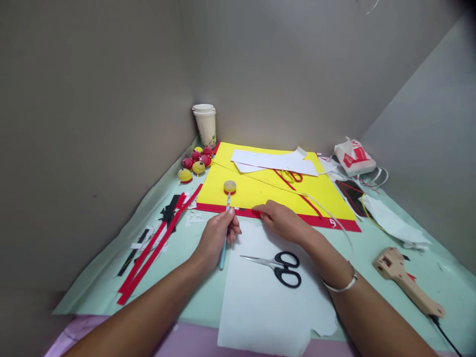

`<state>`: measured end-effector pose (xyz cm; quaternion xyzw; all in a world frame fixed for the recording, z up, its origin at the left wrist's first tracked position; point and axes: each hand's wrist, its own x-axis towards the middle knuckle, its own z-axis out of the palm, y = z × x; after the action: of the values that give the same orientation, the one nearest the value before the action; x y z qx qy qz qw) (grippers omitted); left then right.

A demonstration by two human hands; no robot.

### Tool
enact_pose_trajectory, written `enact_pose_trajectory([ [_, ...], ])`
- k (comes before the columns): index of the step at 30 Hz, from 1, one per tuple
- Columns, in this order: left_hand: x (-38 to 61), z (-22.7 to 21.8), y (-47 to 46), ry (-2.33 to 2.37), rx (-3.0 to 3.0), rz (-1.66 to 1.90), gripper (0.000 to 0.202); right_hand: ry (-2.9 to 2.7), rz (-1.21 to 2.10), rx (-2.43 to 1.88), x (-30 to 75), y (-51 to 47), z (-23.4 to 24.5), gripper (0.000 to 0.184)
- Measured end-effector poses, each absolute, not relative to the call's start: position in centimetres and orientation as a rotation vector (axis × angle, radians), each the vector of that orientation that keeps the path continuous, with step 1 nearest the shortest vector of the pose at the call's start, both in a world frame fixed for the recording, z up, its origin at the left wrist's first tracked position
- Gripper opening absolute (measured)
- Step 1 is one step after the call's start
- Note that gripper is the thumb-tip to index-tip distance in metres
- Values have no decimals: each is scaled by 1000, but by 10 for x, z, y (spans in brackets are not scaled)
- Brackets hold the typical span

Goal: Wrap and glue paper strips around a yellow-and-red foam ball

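Note:
A slim light-blue patterned pencil [222, 255] is gripped in my left hand [217, 235], its upper end pointing away from me. Just beyond that end, a small round tape roll [229, 187] rests on the yellow sheet [253, 191]. My right hand [282, 220] has its index finger stretched out onto the red sheet [320, 221], which shows along the yellow one's near edge; the other fingers are partly curled and nothing shows in them. Black-handled scissors [284, 267] lie between my forearms on white paper [260, 317], blades toward the left.
Red strips [148, 258] and black scraps lie at left. Several red and yellow lantern-like balls [199, 167] sit by a paper cup [205, 126]. White paper [271, 159] partly covers yellow-and-red scissors [292, 176]. At right are a glue gun [407, 282] and tissue pack [355, 156].

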<state>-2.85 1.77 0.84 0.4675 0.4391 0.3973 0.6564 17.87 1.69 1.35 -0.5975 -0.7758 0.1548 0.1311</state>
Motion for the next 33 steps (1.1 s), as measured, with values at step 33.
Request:
enact_pose_trajectory([
  [33,-28,10,17,997,1038,886,44,-2129,575,-1546,178,25,1,35],
])
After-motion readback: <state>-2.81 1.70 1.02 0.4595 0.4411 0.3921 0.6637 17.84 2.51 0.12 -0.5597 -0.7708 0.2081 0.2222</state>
